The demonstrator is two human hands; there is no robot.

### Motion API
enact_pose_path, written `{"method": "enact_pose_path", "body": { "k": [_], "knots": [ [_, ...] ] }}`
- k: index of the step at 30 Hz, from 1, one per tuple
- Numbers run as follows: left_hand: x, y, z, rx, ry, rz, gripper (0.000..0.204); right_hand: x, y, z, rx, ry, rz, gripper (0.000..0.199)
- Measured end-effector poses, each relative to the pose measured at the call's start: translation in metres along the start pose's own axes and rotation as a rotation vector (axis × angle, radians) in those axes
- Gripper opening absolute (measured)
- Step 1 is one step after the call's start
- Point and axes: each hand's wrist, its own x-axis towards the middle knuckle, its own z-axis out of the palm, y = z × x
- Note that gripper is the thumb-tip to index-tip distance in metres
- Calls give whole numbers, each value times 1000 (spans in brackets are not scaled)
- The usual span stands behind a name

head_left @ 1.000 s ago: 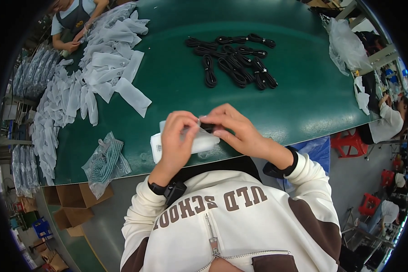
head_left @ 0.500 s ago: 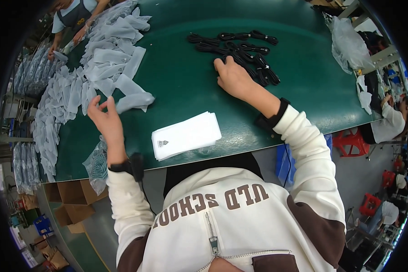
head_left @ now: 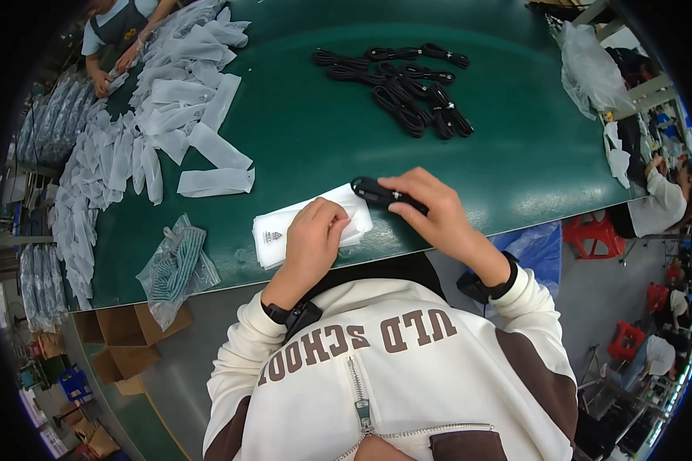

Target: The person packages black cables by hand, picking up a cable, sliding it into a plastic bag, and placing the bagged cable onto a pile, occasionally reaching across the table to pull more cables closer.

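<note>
- Resting flat-ish on the near end of the stack of white bags, left hand with fingers curled down onto the top bag, pinning or pinching it, can't tell which.
- Just beside it to the right: right hand closed around a bundled black cable, fingers wrapped over the bundle, only the left tip poking out.
- Pointing left toward the bag stack, long axis of that bundle roughly along the table edge, tip touching or just over the stack's far right corner.
- So, bag mouth lying straight left of the cable end, left hand nearer the bag, right hand nearer the cable.
- Off to the left on the green table: clear bag of striped stuff, then loose white bags.
- Way out at the far side: pile of black cables, well apart from both hands.
</note>
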Motion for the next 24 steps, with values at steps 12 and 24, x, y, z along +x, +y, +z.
{"method": "enact_pose_path", "body": {
  "k": [12, 24],
  "knots": [
    [6, 11, -8, -80, 21, 241, 10, -10, 7, 15, 115, -138, -66, 25],
    [26, 4, -44, -497, 200, 3, 4, 36, -19, 24, 373, -76, -65, 35]
  ]
}}
